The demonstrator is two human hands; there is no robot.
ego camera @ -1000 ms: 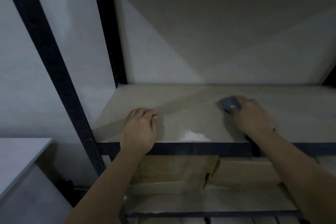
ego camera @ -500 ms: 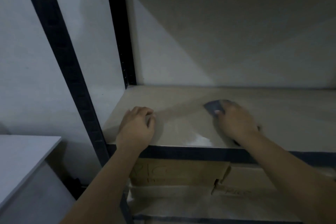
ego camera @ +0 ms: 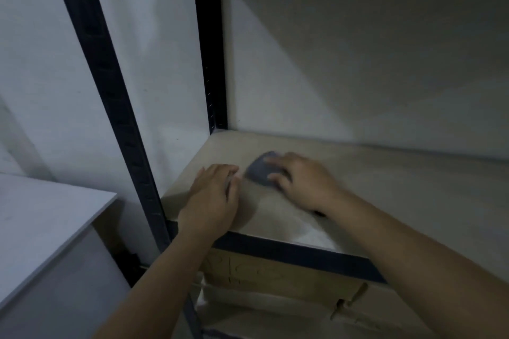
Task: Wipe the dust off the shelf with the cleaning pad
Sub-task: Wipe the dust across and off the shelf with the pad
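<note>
Light: dim; your right hand and the pad are a little blurred.
Shelf (ego camera: 385,195): pale board in a dark metal frame, its front edge a dark rail crossing under your 2 forearms.
Left hand (ego camera: 212,198): yours lies palm down, flat on the shelf at its front left corner, fingers close together and pointing toward the back edge; it holds nothing.
Right hand (ego camera: 303,181): yours presses down on the cleaning pad, fingers spread over its top, thumb at its near side; the grip is closed on the pad.
Cleaning pad (ego camera: 260,169): dark grey-blue, flat on the shelf, in the left part of the board, about midway between front and back edges, just beside your left fingertips; you cannot tell whether they touch.
Dust: a lighter patch (ego camera: 311,234) shows at the front edge of the shelf, under your right forearm.
Frame posts: 1 dark post (ego camera: 110,96) stands at the front left corner, 1 more (ego camera: 209,44) at the back left corner.
Below the shelf: cardboard box (ego camera: 275,275) with handwriting too faint to read.
Left of the shelf: white tabletop (ego camera: 41,223), apart from the frame.
</note>
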